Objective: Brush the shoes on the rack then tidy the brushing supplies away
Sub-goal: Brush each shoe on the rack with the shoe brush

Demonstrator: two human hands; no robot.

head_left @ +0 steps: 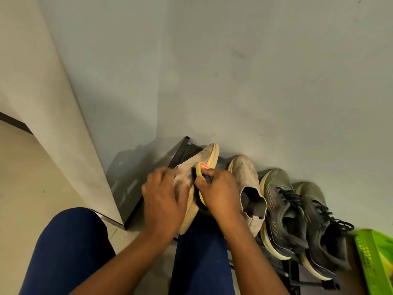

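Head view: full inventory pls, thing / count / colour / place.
Beige knit slip-on shoe in hand: 1, beige with cream sole, tipped on its side over the rack's left end.
Yellow-backed shoe brush: 1, yellow back, red label, black bristles, against that shoe.
Beige knit slip-on shoe on rack: 1, beige, right of the held one.
Olive lace-up sneakers: 2, olive, black laces, pale soles, on the rack further right.
Black metal shoe rack: 1, black, against the wall.
Green perforated plastic basket: 1, bright green, right edge, cut off.
Blue trouser legs: 2, navy, bottom.
Left hand: 1, holds the tipped shoe.
Right hand: 1, grips the brush.
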